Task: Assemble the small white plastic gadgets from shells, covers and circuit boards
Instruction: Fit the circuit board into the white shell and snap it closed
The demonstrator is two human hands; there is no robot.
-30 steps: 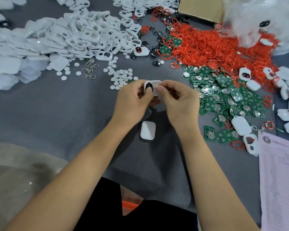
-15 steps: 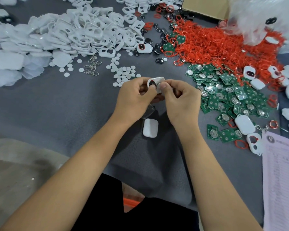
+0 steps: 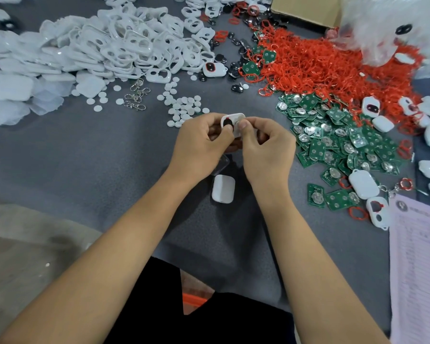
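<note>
Both hands hold one small white shell [image 3: 236, 119] with a black and red button, above the grey table mat [image 3: 85, 165]. My left hand [image 3: 199, 142] pinches its left side, thumb on the black button. My right hand [image 3: 266, 147] pinches its right side, thumb pressing the shell's face. A white cover [image 3: 223, 188] lies on the mat just below my wrists. Green circuit boards [image 3: 333, 135] are heaped to the right. A big pile of white shells [image 3: 114, 45] fills the far left.
Red rubber rings [image 3: 320, 63] are piled at the far right, with small white discs [image 3: 184, 108] and metal clasps [image 3: 137, 95] in the middle. Assembled white gadgets [image 3: 363, 183] lie right, beside a pink paper sheet [image 3: 417, 256]. A cardboard box [image 3: 305, 8] and plastic bag [image 3: 395, 23] stand behind.
Both hands stay together on the shell with only small finger shifts. The camera view has drifted slightly.
</note>
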